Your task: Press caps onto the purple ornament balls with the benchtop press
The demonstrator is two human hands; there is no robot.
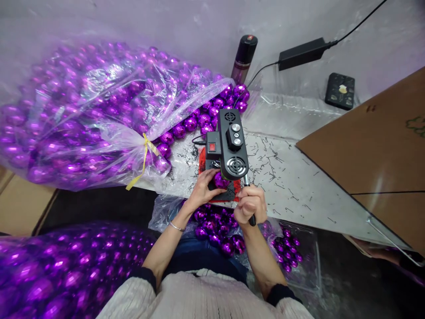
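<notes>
A purple faceted ball ornament (220,180) is pinched between the thumb and fingers of my left hand (203,188), partly under the head of a small black bench machine (229,141). My right hand (251,204) is wrapped round the black-ended metal lever (246,180) at the machine's right side. A red switch (212,146) sits on the machine's left part. Beneath the machine lies a red mat (201,160). The ball's top is hidden by the machine head.
A large clear bag of purple balls (86,115) fills the table's left, tied with yellow ribbon (145,155). More purple balls (219,226) lie by my lap. Small dark wire bits litter the white table (279,177). A spray can (244,57), power adapter (302,53) and cardboard (372,146) stand around.
</notes>
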